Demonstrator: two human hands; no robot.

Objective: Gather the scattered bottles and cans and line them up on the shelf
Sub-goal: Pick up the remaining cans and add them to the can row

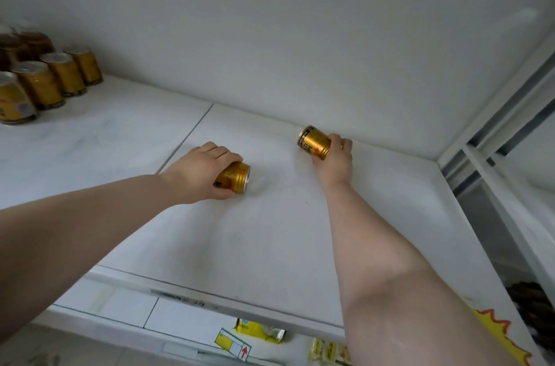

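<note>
Head view gives us both hands out over a white shelf [270, 245], each holding a gold can. Our left hand [204, 169] curls over the left can [237, 178], which lies on its side on the shelf. Its long axis runs roughly left to right, with the silver end facing right, toward the other can.

Our right hand [338, 163] grips the right can [313, 142] from the right side. That can is tilted, its long axis slanting from the hand up and left, and its dark-rimmed end points toward the back wall [300, 50] just behind it. We cannot tell whether it touches the shelf.

Bare shelf lies between the two cans. A wider bare stretch, crossed by a seam [192, 131], runs from our left hand to a row of cans [57, 77] standing upright at the far left. The shelf's right end meets a white post [480, 131], well apart from our right hand. The front edge [210, 299] passes under our forearms.
</note>
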